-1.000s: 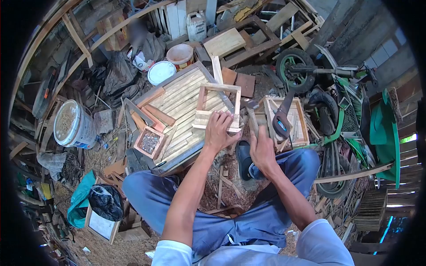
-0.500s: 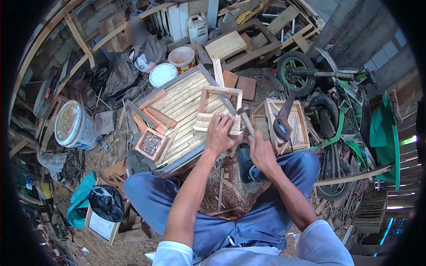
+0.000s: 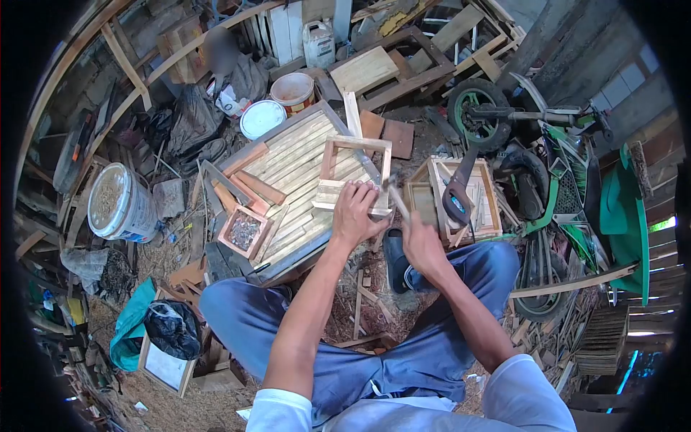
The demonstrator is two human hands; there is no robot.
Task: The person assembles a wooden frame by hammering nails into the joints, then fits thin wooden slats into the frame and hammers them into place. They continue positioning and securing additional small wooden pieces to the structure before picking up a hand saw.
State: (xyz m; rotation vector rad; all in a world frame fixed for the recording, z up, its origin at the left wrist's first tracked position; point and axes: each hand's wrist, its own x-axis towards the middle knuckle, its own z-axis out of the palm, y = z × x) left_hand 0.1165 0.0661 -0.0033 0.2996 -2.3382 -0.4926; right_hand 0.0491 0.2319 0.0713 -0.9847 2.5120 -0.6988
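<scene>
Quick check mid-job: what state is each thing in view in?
Left hand: on the wooden frame's near side
Right hand: closed around the hammer handle
Hammer: raised at a tilt, head beside the frame; contact unclear
Wooden frame: hollow in the middle
Small box: open, holding small greyish pieces
Handsaw: lying across the right-hand box
Left bucket: upright, uncovered, nearly full

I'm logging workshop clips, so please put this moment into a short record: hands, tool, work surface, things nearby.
left hand: holds near end of wooden frame
right hand: grips hammer by its handle
hammer position: head blurred, close to the frame's right side; contact cannot be told
work surface: slatted board, beneath the frame
at board's left edge: small box, contents too small to name
right of board: handsaw on a wooden box
</scene>
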